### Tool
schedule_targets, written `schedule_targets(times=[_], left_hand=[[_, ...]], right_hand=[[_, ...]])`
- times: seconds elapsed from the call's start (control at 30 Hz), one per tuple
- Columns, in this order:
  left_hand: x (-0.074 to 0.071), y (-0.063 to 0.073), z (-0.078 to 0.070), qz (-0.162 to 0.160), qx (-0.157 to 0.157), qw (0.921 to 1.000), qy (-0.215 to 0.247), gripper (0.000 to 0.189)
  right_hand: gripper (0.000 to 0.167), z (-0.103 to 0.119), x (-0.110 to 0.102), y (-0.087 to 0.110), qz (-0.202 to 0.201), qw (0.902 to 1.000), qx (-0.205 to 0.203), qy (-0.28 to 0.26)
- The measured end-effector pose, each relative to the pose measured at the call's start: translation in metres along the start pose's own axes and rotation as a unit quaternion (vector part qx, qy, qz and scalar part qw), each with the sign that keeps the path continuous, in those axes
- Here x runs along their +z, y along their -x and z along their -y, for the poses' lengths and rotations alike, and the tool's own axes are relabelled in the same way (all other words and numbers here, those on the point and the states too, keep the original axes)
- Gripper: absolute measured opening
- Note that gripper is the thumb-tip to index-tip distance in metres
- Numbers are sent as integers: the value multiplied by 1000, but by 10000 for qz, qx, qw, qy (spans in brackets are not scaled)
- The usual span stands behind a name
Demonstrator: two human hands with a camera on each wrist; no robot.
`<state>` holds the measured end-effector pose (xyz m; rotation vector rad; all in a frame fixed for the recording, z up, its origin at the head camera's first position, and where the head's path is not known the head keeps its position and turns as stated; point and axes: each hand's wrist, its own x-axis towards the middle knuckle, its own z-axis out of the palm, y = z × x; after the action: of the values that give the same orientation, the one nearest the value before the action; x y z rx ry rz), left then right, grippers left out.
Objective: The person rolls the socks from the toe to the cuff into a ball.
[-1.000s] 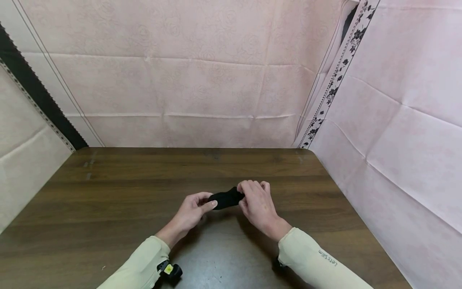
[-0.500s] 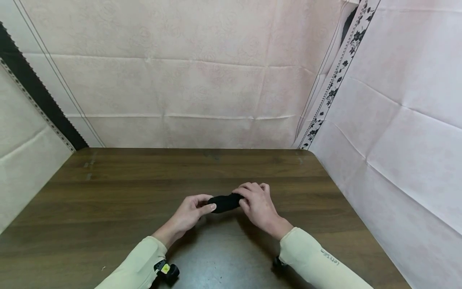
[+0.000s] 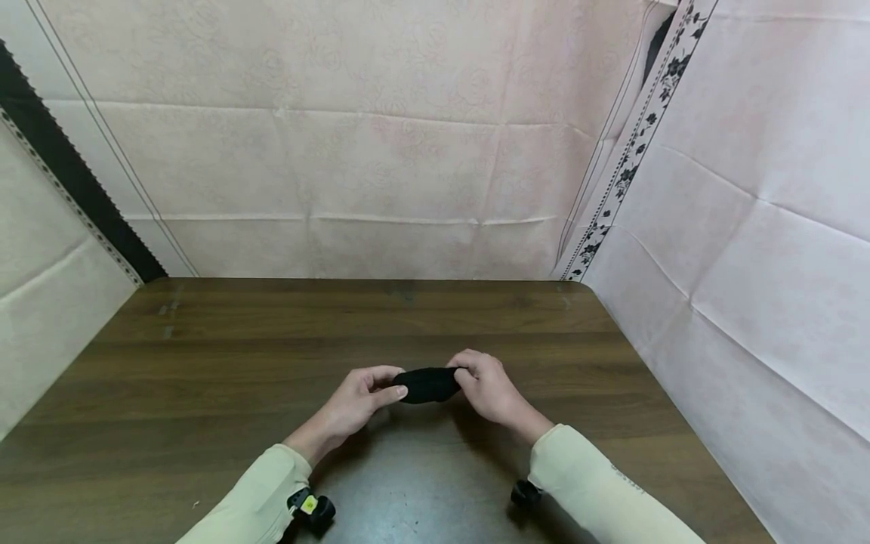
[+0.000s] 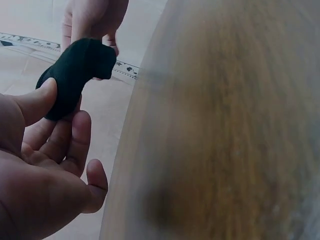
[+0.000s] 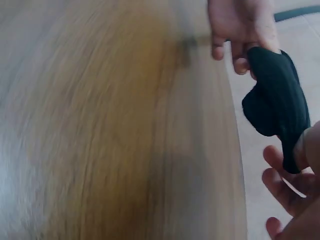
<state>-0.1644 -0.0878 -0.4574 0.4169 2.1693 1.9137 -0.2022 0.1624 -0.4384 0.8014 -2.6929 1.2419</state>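
Observation:
A black sock (image 3: 428, 384), bunched into a short bundle, is stretched between both hands above the table. My left hand (image 3: 365, 394) pinches its left end, with the thumb on the near side and the fingers behind. In the left wrist view the thumb of the left hand (image 4: 45, 150) presses on the dark knit cloth. At the right end, my right hand (image 3: 485, 384) pinches the cloth's edge. The right wrist view shows the sock (image 5: 282, 90) with a loose fold hanging from its side and its lower end between the right thumb and fingers.
The brown wood-grain table (image 3: 272, 332) spreads under both hands. Pale patterned cloth (image 3: 381, 166) hangs behind it, and another cloth (image 3: 761, 227) hangs along the right side. A small black camera (image 3: 316, 510) is strapped at the left sleeve.
The right hand has shifted its hold from over the sock's right part to a pinch at its end, turning at the wrist. The sock now lies straighter; the left hand has barely moved.

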Motion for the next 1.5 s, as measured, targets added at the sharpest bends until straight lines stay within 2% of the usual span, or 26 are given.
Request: schedule_targets(times=[0.13, 0.3, 0.5, 0.7, 0.93, 1.1, 1.27, 1.4, 1.5], left_hand=[[-3, 0, 2, 103, 77, 9998, 117, 26], [-5, 0, 4, 176, 72, 9996, 228, 28], [-5, -1, 5, 90, -54, 9997, 229, 28], [-4, -2, 6, 18, -16, 9996, 289, 30], [-6, -1, 2, -174, -223, 9979, 586, 34], [-8, 0, -4, -477, -407, 9970, 450, 34], [-8, 1, -1, -719, -526, 9955, 326, 30], [-7, -1, 2, -865, -653, 9938, 228, 29], [-6, -2, 3, -935, -769, 9926, 125, 30]], right_hand=[[27, -1, -3, -1, 523, 9944, 461, -789], [23, -2, -7, 1, 895, 9844, 648, -1366], [18, -3, -5, 3, 898, 9742, 920, -1855], [23, -2, 0, 3, 755, 9762, 1144, -1684], [17, -6, 2, 5, 923, 9739, 993, -1818], [12, -8, 0, 9, 758, 9715, 953, -2033], [27, -6, -3, 9, 528, 9743, 552, -2117], [38, -4, -5, 9, 559, 9808, 254, -1852], [40, -4, -4, 10, 590, 9850, 154, -1614]])
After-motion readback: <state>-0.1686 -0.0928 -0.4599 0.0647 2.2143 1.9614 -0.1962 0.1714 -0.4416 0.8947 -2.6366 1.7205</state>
